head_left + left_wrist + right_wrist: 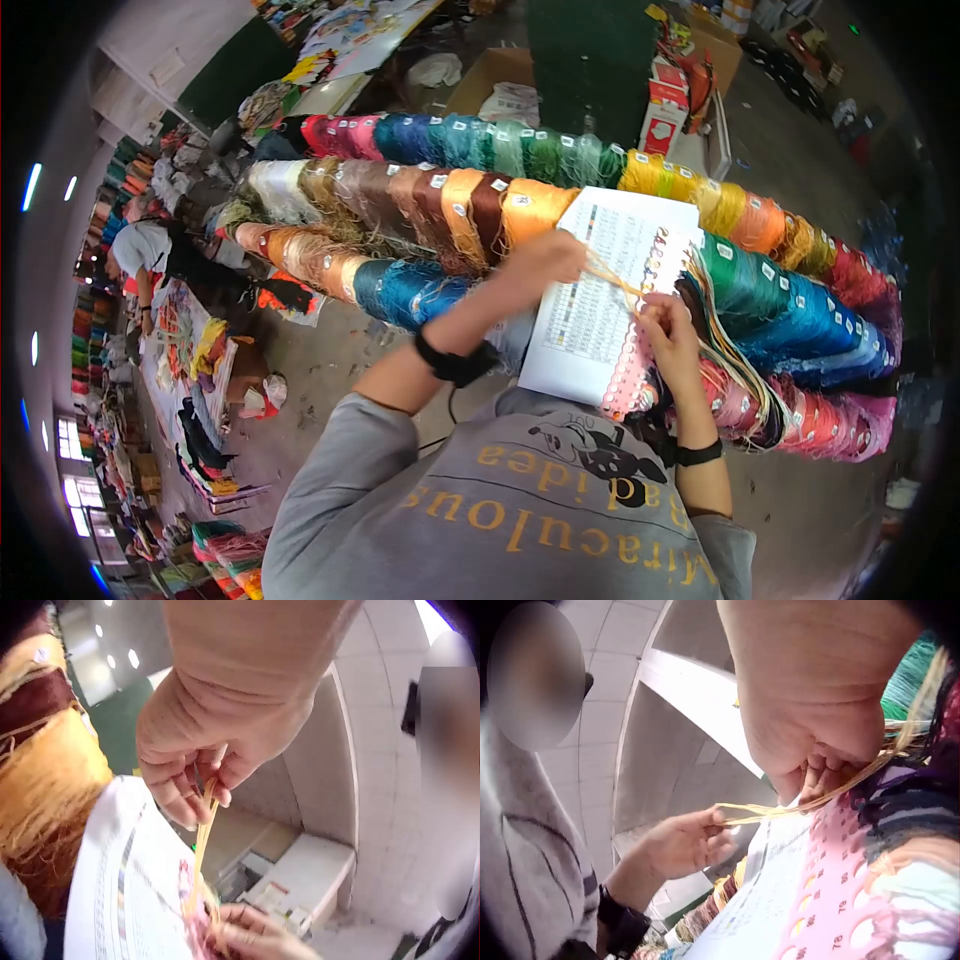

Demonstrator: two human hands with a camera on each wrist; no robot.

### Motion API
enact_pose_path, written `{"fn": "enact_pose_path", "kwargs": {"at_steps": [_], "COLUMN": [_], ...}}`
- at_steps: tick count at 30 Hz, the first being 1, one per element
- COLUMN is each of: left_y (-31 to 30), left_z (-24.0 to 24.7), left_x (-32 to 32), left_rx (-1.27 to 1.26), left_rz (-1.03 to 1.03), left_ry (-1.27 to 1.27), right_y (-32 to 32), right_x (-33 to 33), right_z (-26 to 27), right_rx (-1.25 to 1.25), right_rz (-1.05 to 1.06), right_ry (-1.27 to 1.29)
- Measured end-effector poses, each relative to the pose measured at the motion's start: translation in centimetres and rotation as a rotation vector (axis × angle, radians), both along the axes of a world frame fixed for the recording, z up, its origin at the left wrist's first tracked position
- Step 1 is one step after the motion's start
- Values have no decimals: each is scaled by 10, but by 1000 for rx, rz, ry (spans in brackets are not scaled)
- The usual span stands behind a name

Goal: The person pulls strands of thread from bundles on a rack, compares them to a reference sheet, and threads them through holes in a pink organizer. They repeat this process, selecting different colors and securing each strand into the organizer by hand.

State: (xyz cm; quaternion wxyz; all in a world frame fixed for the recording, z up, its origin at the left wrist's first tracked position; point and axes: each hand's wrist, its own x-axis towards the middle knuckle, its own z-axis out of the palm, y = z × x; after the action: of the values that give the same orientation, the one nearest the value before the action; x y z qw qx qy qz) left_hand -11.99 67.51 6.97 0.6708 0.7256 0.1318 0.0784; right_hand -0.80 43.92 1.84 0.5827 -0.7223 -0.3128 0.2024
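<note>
My left hand (545, 265) pinches a pale yellow thread strand (204, 840) between thumb and fingers, over the printed sheet. The strand runs taut to my right hand (672, 340), whose fingers grip it at the edge of a pink punched card (829, 892). Numbers stand beside the card's holes, and threads of several colours (915, 885) hang from some of them. Under the hands lies a white sheet (570, 335) with a printed table of rows. In the right wrist view, the thread passes below the curled right fingers and trails off to the upper right.
Rows of labelled thread skeins, such as orange (535, 205), green (735, 270) and blue (400, 290) ones, hang around the sheet. Another person (150, 250) bends over a table (165, 370) at left. Cardboard boxes (495, 75) stand behind the racks.
</note>
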Motion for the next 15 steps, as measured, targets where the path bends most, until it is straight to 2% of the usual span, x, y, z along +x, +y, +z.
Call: {"fn": "enact_pose_path", "kwargs": {"at_steps": [1,2,3,5,10,12,15], "left_y": [17,33,48,80,139,177,236], "left_z": [20,33,40,35,19,1,-20], "left_x": [-16,-30,-42,-68,-129,-156,-196], "left_rx": [210,-167,-540,-770,-935,-1025,-1030], "left_rz": [-46,35,119,153,348,397,586], "left_ry": [-254,-161,-58,-230,-428,-396,-405], "right_y": [3,7,8,10,10,10,13], "right_x": [-4,-6,-7,-7,-7,-6,-6], "right_z": [4,-1,-2,-2,-2,-6,-6], "right_rx": [-122,-82,-93,-131,-154,-157,-141], "right_rz": [-37,-94,-104,-83,-77,-84,-97], "right_ry": [-84,-332,-329,-335,-355,-301,-400]}}
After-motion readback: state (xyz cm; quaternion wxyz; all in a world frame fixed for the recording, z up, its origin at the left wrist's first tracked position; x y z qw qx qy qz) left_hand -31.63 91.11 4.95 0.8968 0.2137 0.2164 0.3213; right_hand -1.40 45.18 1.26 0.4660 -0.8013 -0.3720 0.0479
